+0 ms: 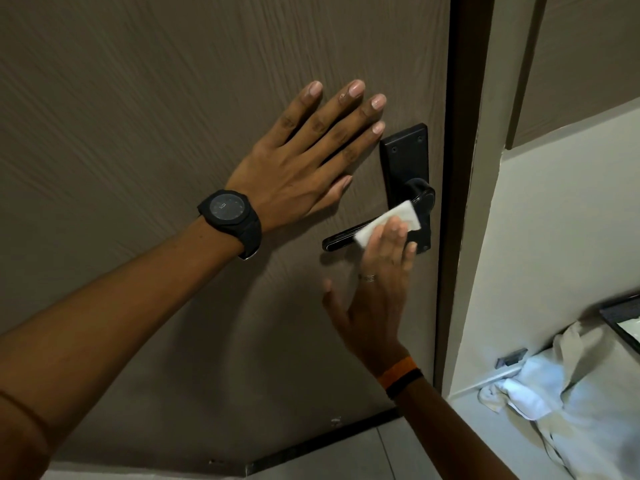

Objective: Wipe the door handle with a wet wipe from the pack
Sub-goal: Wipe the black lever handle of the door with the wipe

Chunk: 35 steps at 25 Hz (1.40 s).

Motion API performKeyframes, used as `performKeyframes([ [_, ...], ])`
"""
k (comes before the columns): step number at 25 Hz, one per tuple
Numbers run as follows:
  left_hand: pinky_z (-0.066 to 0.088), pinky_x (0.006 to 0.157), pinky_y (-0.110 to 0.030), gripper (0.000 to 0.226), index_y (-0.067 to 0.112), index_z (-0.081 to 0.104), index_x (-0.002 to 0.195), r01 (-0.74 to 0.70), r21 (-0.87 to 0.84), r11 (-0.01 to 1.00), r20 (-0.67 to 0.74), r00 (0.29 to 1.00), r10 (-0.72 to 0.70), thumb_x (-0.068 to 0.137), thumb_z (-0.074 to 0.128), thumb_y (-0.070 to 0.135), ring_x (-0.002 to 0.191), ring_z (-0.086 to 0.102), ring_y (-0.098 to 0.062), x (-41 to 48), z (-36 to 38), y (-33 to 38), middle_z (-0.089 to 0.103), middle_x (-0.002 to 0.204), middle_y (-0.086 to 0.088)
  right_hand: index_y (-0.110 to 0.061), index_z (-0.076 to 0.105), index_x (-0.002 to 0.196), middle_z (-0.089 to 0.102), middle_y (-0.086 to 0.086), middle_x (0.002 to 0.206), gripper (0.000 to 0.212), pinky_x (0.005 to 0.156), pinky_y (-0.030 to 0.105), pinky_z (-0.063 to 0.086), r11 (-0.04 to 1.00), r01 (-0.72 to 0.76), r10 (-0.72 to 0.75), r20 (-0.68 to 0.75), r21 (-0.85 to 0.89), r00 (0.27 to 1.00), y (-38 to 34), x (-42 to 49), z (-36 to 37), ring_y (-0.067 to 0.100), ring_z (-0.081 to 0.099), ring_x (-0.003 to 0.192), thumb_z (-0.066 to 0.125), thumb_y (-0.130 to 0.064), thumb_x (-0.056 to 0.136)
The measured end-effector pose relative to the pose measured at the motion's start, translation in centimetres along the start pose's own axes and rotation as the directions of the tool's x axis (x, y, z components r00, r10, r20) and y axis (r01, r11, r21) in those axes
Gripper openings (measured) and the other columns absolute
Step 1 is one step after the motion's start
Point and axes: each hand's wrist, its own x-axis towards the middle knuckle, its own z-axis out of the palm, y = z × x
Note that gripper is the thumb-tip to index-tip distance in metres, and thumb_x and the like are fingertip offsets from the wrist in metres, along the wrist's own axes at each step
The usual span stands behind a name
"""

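A black lever door handle (341, 240) on a black backplate (406, 157) sits at the right edge of a brown door (138, 98). My right hand (375, 292) presses a white wet wipe (388, 223) against the lever near its pivot, with flat fingers covering part of the wipe. My left hand (308, 157), with a black watch on the wrist, lies flat with spread fingers on the door just left of the backplate. The wipe pack is not in view.
The dark door frame (464, 168) runs down right of the handle, with a pale wall (554, 237) beyond. Crumpled white and beige cloth (561, 393) lies at the lower right, below a dark-framed object (623, 320). Tiled floor (346, 455) shows at the bottom.
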Motion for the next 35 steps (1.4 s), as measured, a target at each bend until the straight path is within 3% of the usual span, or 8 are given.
performKeyframes([
  [5, 0.014, 0.117, -0.051, 0.058, 0.011, 0.016, 0.157, -0.001, 0.018, 1.000, -0.016, 1.000, 0.001, 0.108, 0.027, 0.040, 0.148, 0.027, -0.032, -0.1, 0.2, 0.0, 0.025, 0.163, -0.011, -0.014, -0.003, 0.162, 0.009, 0.007, 0.171, 0.088, 0.131, 0.045, -0.002, 0.968, 0.249, -0.246, 0.092, -0.020, 0.965, -1.1, -2.0, 1.0, 0.019, -0.002, 0.161, 0.038, -0.060, 0.100],
  [8, 0.015, 0.118, -0.052, 0.058, 0.011, 0.016, 0.157, 0.006, 0.012, 1.000, -0.027, 1.000, -0.005, 0.108, 0.029, 0.040, 0.149, 0.026, -0.032, -0.1, 0.3, 0.0, 0.025, 0.163, -0.011, -0.014, -0.004, 0.162, 0.015, 0.015, 0.166, 0.087, 0.132, 0.043, -0.005, 0.996, 0.055, -0.055, 0.013, -0.063, 0.998, 1.5, -0.1, 0.3, 0.018, -0.008, 0.160, 0.035, -0.062, 0.100],
  [11, 0.016, 0.118, -0.051, 0.059, 0.011, 0.017, 0.157, 0.002, 0.024, 1.000, -0.029, 1.000, -0.001, 0.108, 0.030, 0.041, 0.148, 0.027, -0.033, -0.1, 0.4, 0.1, 0.025, 0.163, -0.011, -0.016, -0.008, 0.161, -0.001, 0.008, 0.171, 0.089, 0.132, 0.041, -0.005, 0.993, -0.118, 0.119, -0.047, 0.017, 0.992, 2.2, 0.9, -0.2, 0.018, -0.009, 0.160, 0.034, -0.063, 0.099],
  [16, 0.016, 0.118, -0.051, 0.059, 0.012, 0.015, 0.158, 0.003, 0.035, 0.999, -0.029, 1.000, -0.002, 0.108, 0.030, 0.041, 0.148, 0.027, -0.032, -0.1, 0.4, 0.0, 0.025, 0.163, -0.011, -0.014, 0.003, 0.162, -0.009, 0.001, 0.172, 0.089, 0.131, 0.045, -0.003, 0.962, 0.268, -0.273, 0.174, 0.052, 0.946, -1.6, -3.0, 0.7, 0.021, -0.002, 0.161, 0.044, -0.058, 0.096],
  [21, 0.016, 0.117, -0.052, 0.060, 0.012, 0.016, 0.158, -0.001, 0.026, 1.000, -0.024, 1.000, 0.001, 0.108, 0.030, 0.042, 0.148, 0.027, -0.033, 0.0, 0.6, 0.0, 0.025, 0.163, -0.012, -0.012, 0.022, 0.156, -0.008, -0.001, 0.172, 0.069, 0.131, 0.045, -0.002, 0.964, 0.261, -0.264, 0.081, 0.046, 0.961, 0.6, -0.9, 0.0, 0.019, -0.001, 0.161, 0.034, -0.053, 0.102],
  [24, 0.017, 0.118, -0.052, 0.060, 0.011, 0.016, 0.157, 0.001, 0.027, 1.000, -0.020, 1.000, -0.001, 0.108, 0.030, 0.041, 0.148, 0.027, -0.033, -0.1, 0.6, 0.0, 0.025, 0.163, -0.012, -0.015, 0.039, 0.145, 0.009, 0.005, 0.171, 0.057, 0.131, 0.044, -0.002, 0.962, 0.234, -0.244, 0.053, 0.140, 0.968, 1.2, -0.9, -0.5, 0.018, 0.003, 0.161, 0.039, -0.052, 0.101],
  [31, 0.021, 0.117, -0.050, 0.053, 0.010, 0.025, 0.155, -0.007, 0.028, 1.000, -0.027, 1.000, 0.007, 0.109, 0.032, 0.035, 0.146, 0.032, -0.033, 0.1, -0.1, 0.2, 0.031, 0.160, -0.012, -0.016, 0.043, 0.145, 0.031, 0.007, 0.160, 0.048, 0.131, 0.037, -0.007, 0.999, 0.025, -0.022, -0.095, 0.027, 0.995, 1.9, 1.9, -1.9, 0.010, 0.000, 0.160, 0.030, -0.044, 0.108],
  [35, 0.030, 0.116, -0.051, 0.045, 0.005, 0.042, 0.147, 0.015, -0.106, 0.994, -0.044, 0.999, -0.020, 0.107, 0.042, 0.025, 0.142, 0.039, -0.036, -0.3, -0.7, 0.7, 0.042, 0.154, -0.016, -0.027, 0.060, 0.125, 0.045, 0.000, 0.149, 0.026, 0.121, 0.059, 0.026, 0.997, -0.019, 0.037, -0.273, 0.068, 0.961, 1.7, 3.6, -2.9, 0.021, 0.034, 0.147, 0.048, -0.037, 0.104],
])
